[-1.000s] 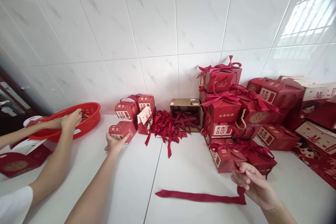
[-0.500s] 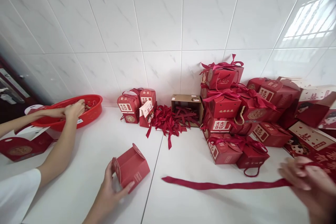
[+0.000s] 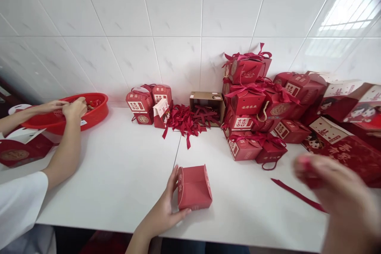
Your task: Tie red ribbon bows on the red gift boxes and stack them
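Note:
My left hand [image 3: 166, 210] grips a small red gift box [image 3: 195, 188] by its left side, thumb at the front and fingers behind. The box rests on or just over the white table and its near flap shows no tied bow. At the right, my right hand [image 3: 336, 190] is smeared by motion, its fingers closed round something red that is too blurred to name. A dark red ribbon [image 3: 297, 194] stretches across the table to the left of that hand; its right end is hidden behind the hand.
Finished-looking boxes with bows [image 3: 247, 99] are stacked at right, beside larger red boxes [image 3: 339, 147]. Loose ribbons [image 3: 184, 121] spill by an open carton [image 3: 206, 96]. More boxes [image 3: 141, 105] stand against the tiled wall. At left, a co-worker's hands [image 3: 76, 109] reach into a red basin [image 3: 99, 115].
My left hand has brought the gift box right and nearer me, turning it more upright. The ribbon, stretched out before, now lies farther right, and my right hand has lifted. The view has shifted downward.

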{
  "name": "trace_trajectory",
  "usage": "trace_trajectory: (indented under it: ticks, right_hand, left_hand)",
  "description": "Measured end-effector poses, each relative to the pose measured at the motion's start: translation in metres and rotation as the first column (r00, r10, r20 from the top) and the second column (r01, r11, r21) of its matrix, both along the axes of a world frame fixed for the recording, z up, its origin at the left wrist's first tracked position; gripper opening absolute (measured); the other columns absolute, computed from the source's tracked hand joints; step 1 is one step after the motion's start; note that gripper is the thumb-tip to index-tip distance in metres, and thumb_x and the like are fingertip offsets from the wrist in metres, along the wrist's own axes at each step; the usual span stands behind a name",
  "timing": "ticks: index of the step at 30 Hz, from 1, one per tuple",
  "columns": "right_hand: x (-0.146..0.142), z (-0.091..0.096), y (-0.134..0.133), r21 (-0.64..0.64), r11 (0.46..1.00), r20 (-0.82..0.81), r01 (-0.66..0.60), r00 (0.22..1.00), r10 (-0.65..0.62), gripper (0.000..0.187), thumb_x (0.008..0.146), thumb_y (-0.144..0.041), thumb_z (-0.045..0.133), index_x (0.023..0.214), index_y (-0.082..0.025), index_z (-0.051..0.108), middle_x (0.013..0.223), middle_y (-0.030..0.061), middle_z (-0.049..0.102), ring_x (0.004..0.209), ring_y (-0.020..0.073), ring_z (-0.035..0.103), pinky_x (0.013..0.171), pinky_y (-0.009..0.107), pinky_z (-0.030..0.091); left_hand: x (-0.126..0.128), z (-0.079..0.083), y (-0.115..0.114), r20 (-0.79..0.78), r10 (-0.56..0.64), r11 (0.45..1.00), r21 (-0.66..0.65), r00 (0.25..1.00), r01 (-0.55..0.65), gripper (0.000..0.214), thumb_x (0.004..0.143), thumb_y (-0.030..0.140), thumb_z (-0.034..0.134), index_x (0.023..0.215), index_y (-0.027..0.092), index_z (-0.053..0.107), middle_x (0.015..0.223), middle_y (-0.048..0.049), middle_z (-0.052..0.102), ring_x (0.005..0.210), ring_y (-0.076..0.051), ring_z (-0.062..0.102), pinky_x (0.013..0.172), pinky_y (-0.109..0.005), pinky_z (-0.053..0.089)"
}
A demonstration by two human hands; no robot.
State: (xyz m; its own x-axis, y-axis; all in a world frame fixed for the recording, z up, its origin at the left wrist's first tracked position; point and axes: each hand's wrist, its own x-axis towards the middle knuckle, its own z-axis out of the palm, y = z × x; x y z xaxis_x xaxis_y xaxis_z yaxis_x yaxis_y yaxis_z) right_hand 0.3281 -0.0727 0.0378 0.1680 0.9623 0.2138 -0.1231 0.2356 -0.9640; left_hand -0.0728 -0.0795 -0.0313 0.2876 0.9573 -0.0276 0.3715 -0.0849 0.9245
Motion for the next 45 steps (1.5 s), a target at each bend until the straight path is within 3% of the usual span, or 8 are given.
trace_trajectory:
  ticks: [3, 5, 9, 24, 26, 31, 38, 45]
  right_hand:
    - [-0.064, -0.019, 0.016, -0.127, 0.968, 0.082, -0.216, 0.970, 0.228, 0.021, 0.080, -0.038, 0.067, 0.069, -0.021, 0.064, 0.085, 0.0035, 0.059, 0.067, 0.0159, 0.052, 0.059, 0.029, 0.042]
    - [-0.101, -0.026, 0.020, -0.219, 0.920, 0.105, -0.324, 0.930, 0.353, 0.026, 0.085, -0.040, 0.060, 0.069, -0.020, 0.063, 0.090, 0.0042, 0.058, 0.073, 0.0166, 0.051, 0.065, 0.030, 0.041]
    - [-0.135, -0.029, 0.019, -0.268, 0.891, 0.105, -0.367, 0.908, 0.406, 0.028, 0.087, -0.041, 0.055, 0.071, -0.019, 0.062, 0.103, 0.0056, 0.056, 0.086, 0.0191, 0.050, 0.074, 0.030, 0.039]
    - [-0.147, -0.026, 0.020, -0.294, 0.859, 0.033, -0.420, 0.893, 0.448, 0.022, 0.083, -0.032, 0.055, 0.067, -0.017, 0.061, 0.088, 0.0031, 0.052, 0.074, 0.0154, 0.045, 0.069, 0.028, 0.034]
    - [-0.148, -0.025, 0.020, -0.290, 0.861, 0.033, -0.418, 0.894, 0.446, 0.025, 0.082, -0.032, 0.055, 0.062, -0.017, 0.055, 0.085, 0.0026, 0.051, 0.073, 0.0150, 0.044, 0.068, 0.028, 0.034]
    - [-0.148, -0.024, 0.021, -0.286, 0.870, 0.043, -0.403, 0.901, 0.431, 0.023, 0.080, -0.029, 0.053, 0.060, -0.017, 0.052, 0.082, 0.0021, 0.050, 0.071, 0.0147, 0.044, 0.068, 0.029, 0.034]
    - [-0.147, -0.026, 0.020, -0.304, 0.867, 0.048, -0.394, 0.903, 0.427, 0.019, 0.079, -0.027, 0.053, 0.066, -0.017, 0.060, 0.084, 0.0028, 0.052, 0.072, 0.0155, 0.046, 0.069, 0.030, 0.037]
    - [-0.149, -0.026, 0.021, -0.270, 0.869, 0.072, -0.414, 0.891, 0.447, 0.025, 0.081, -0.030, 0.055, 0.059, -0.018, 0.051, 0.079, 0.0020, 0.050, 0.073, 0.0160, 0.046, 0.070, 0.030, 0.036]
  left_hand:
    - [0.009, 0.008, 0.001, 0.022, -0.063, 0.997, 0.057, 0.998, 0.061, 0.090, 0.084, 0.033, 0.059, 0.150, 0.031, -0.002, 0.159, -0.0073, 0.008, 0.145, -0.029, 0.014, 0.115, -0.048, 0.022]
    - [0.019, 0.014, 0.002, 0.086, 0.049, 0.996, 0.068, 0.995, -0.055, 0.082, 0.086, 0.034, 0.058, 0.150, 0.032, 0.006, 0.158, -0.0067, 0.013, 0.144, -0.029, 0.017, 0.114, -0.047, 0.027]
    - [0.039, 0.019, 0.009, 0.104, 0.288, 0.954, 0.056, 0.952, -0.295, 0.055, 0.091, 0.039, 0.050, 0.142, 0.030, 0.032, 0.151, -0.0062, 0.035, 0.137, -0.027, 0.035, 0.112, -0.042, 0.034]
    - [0.045, 0.023, 0.016, -0.109, 0.139, 0.972, 0.207, 0.984, -0.114, 0.050, 0.095, 0.025, 0.042, 0.143, 0.031, 0.031, 0.148, -0.0056, 0.041, 0.135, -0.021, 0.040, 0.110, -0.040, 0.038]
    - [0.046, 0.025, 0.015, -0.181, 0.134, 0.948, 0.309, 0.974, -0.073, 0.051, 0.094, 0.022, 0.041, 0.143, 0.032, 0.031, 0.150, -0.0054, 0.037, 0.138, -0.022, 0.035, 0.110, -0.043, 0.038]
    - [0.053, 0.033, 0.014, -0.347, 0.229, 0.792, 0.609, 0.910, 0.032, 0.035, 0.090, 0.013, 0.045, 0.119, 0.028, 0.056, 0.147, -0.0048, 0.036, 0.143, -0.028, 0.020, 0.110, -0.051, 0.036]
    - [0.068, 0.045, 0.014, -0.438, 0.250, 0.734, 0.668, 0.863, 0.127, 0.024, 0.086, 0.012, 0.049, 0.102, 0.024, 0.062, 0.138, -0.0065, 0.046, 0.139, -0.031, 0.026, 0.106, -0.053, 0.039]
    - [0.073, 0.046, 0.015, -0.416, 0.260, 0.713, 0.691, 0.871, 0.117, 0.022, 0.084, 0.011, 0.050, 0.097, 0.023, 0.063, 0.132, -0.0067, 0.052, 0.136, -0.031, 0.031, 0.103, -0.050, 0.043]
